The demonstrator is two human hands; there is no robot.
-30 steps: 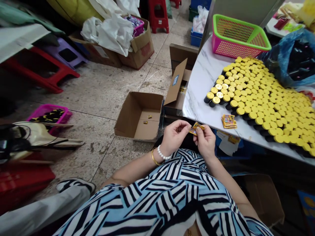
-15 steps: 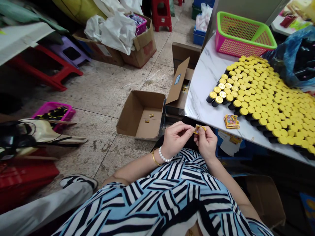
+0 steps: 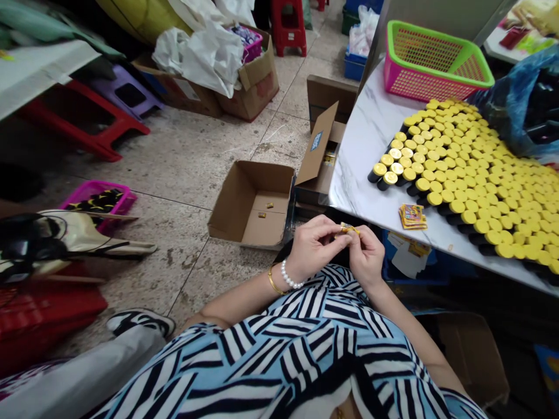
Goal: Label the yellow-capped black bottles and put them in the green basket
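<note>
Fingers pinched, my left hand (image 3: 315,247) grips one end of a small yellow printed card (image 3: 348,227), which looks curled or folded. My right hand (image 3: 367,259) pinches the same card from the other side, close to the left fingertips. The fingers cover part of it. On the table edge, right of my hands, lies a small stack of similar yellow printed cards (image 3: 413,216). An open cardboard box (image 3: 231,209) stands left of my hands, with two small yellow pieces (image 3: 269,205) on its bottom.
Many black tubes with yellow caps (image 3: 471,174) stand packed on the marble-patterned table (image 3: 356,169). Behind them are a green and pink basket (image 3: 439,58) and a blue plastic bag (image 3: 510,102). Another cardboard box (image 3: 318,148) sits against the table. A person's shoe (image 3: 142,322) is at lower left.
The card between my fingers has turned and now looks narrower, more rolled or folded. My left fingertips have shifted slightly right, nearer the right hand. The view has moved a little.
</note>
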